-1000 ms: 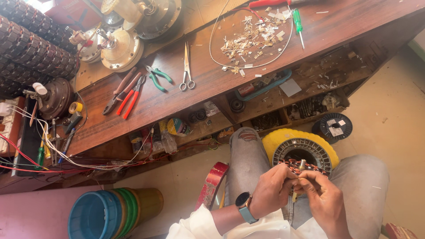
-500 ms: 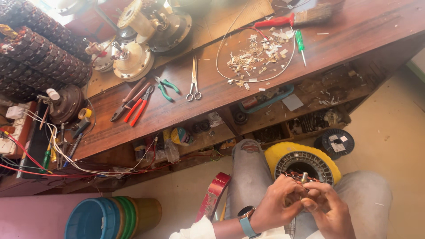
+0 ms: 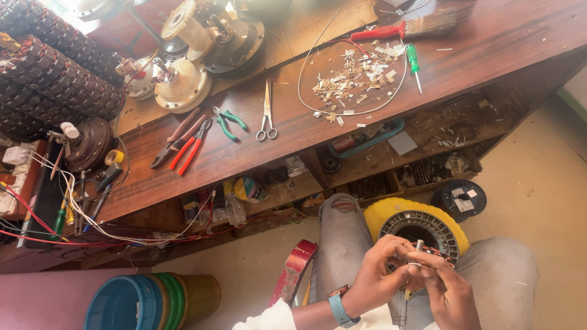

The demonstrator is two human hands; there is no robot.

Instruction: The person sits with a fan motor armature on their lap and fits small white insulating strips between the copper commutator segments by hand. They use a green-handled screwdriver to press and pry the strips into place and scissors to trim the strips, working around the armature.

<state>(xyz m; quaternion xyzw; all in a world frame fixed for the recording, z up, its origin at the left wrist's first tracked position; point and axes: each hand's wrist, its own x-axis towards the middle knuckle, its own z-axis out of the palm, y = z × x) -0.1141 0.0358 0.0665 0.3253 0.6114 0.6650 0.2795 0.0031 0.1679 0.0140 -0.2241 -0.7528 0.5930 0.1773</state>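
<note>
I sit at a low wooden workbench [image 3: 342, 128] with a round motor stator, yellow-rimmed with a dark winding ring [image 3: 422, 226], resting on my lap. My left hand [image 3: 379, 275], with a blue watch at the wrist, and my right hand [image 3: 446, 287] meet just in front of the stator. Both pinch a small metal part with reddish-copper wire [image 3: 422, 253] between the fingertips. The part's lower side is hidden by my fingers.
On the bench lie scissors [image 3: 267, 113], green-handled pliers [image 3: 229, 122], red-handled pliers [image 3: 189, 146], a green screwdriver [image 3: 414, 64], a red-handled brush [image 3: 409, 27] and a pile of paper scraps [image 3: 354, 76]. Fan motors [image 3: 183, 79] stand at the back. Stacked coloured tubs [image 3: 147, 302] sit at lower left.
My hands stay together on the small part, with my fingers shifting slightly. The view has tilted a little, so the bench sits lower in the frame.
</note>
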